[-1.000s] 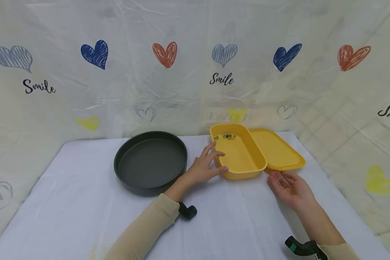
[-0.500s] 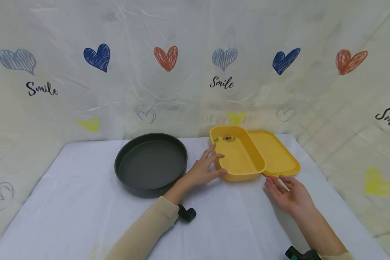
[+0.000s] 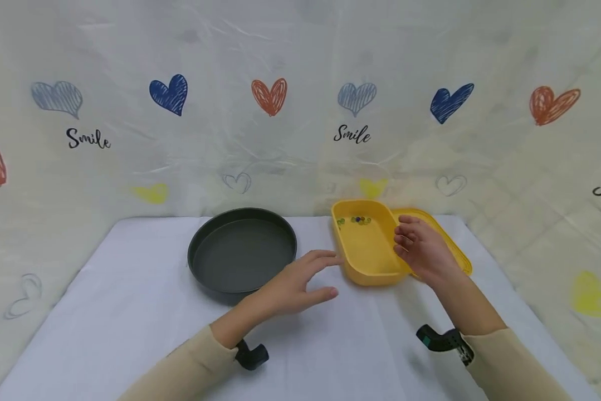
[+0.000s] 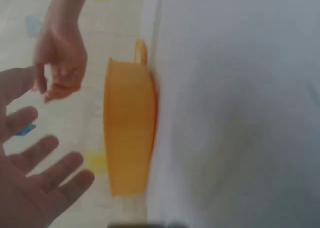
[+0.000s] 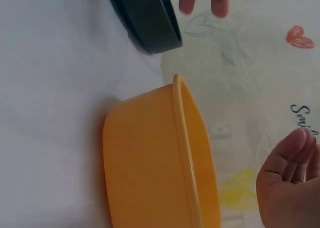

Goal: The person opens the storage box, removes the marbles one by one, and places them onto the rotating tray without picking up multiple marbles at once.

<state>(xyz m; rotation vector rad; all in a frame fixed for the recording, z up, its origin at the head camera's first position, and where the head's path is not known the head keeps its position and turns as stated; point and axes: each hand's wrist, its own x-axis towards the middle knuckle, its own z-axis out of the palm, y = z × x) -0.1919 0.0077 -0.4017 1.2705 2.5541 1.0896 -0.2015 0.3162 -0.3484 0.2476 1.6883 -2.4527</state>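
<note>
A yellow rectangular container stands on the table, with several small glass marbles inside at its far end. Its yellow lid lies flat against its right side, partly covered by my right hand. That hand is raised over the container's right rim, fingers loosely bent and nothing in them. To the left of the container, my left hand hovers with spread fingers, also holding nothing. In the left wrist view the container shows side-on beyond the left hand.
A round dark baking pan sits to the left of the container, its near right edge behind my left arm. A white cloth covers the table. Behind stands a pale sheet printed with hearts and "Smile".
My left hand has drawn back from the container's left wall. My right hand has risen from beside the lid's near edge to above the container's right rim. The lid shifted slightly left earlier.
</note>
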